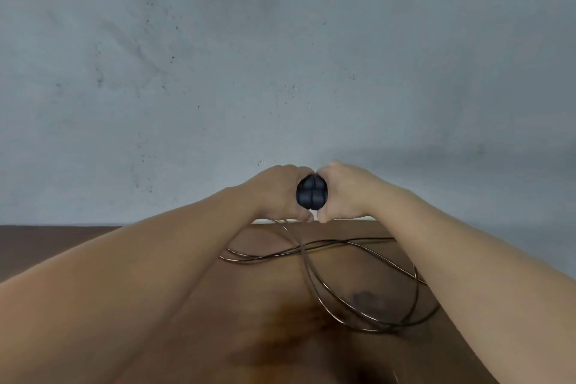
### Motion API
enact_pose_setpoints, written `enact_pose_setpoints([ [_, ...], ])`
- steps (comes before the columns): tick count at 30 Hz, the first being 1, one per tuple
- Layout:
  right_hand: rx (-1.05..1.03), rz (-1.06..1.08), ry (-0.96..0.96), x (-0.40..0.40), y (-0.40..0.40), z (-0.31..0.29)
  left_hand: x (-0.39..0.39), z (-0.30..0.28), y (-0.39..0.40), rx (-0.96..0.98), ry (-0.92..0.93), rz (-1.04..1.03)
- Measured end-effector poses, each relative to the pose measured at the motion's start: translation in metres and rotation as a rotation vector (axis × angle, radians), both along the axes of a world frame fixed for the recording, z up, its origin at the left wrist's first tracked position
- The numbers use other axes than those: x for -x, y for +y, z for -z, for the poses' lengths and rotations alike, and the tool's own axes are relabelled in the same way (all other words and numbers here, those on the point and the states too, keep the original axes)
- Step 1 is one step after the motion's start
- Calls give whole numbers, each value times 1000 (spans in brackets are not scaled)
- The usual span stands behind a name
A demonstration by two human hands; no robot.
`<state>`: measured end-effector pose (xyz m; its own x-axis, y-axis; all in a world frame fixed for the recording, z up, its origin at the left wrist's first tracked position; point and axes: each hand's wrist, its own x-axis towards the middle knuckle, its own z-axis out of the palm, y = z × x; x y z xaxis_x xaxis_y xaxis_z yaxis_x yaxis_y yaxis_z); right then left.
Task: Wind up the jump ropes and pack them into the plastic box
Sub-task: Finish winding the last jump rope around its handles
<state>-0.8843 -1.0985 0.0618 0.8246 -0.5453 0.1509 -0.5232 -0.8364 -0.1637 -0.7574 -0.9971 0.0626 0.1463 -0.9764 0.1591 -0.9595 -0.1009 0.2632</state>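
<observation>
Both hands meet at the centre of the view, raised above the far edge of the brown surface (280, 352). The left hand (280, 193) and the right hand (346, 190) are each curled round the black handles (311, 195), which are pressed together side by side. The thin rope (343, 299) hangs from the hands and lies in loose, crossing loops toward 5 o'clock. The plastic box is not in view. Risk: the springy loops may snag or knot where they cross at 6 o'clock if winding pulls them tight; a slack grip could let a handle slip.
</observation>
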Motion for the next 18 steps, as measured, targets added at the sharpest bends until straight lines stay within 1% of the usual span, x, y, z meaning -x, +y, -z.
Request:
enact_pose_setpoints([
  [2, -30, -55, -43, -8, 18, -15, -5, -17, 27, 26, -41, -72],
  [3, -83, -83, -83, -11, 27, -21, -9, -24, 41, 27, -31, -112],
  [4, -165, -106, -137, -15, 36, -26, -13, -29, 55, 22, 18, -151],
  [6, -338, -141, -240, -22, 56, -35, -26, -37, 86, 2, 193, -234],
  [8, -454, -186, -286, -34, 82, -40, -38, -41, 122, -13, 364, -299],
  [10, -517, -229, -286, -46, 105, -41, -47, -42, 153, -32, 475, -341],
  [14, -598, -325, -210, -75, 155, -39, -67, -32, 224, -69, 671, -426],
  [16, -671, -347, -202, -88, 175, -37, -78, -23, 258, -36, 764, -483],
  [18, -732, -327, -236, -103, 199, -32, -88, -15, 294, 39, 887, -544],
])
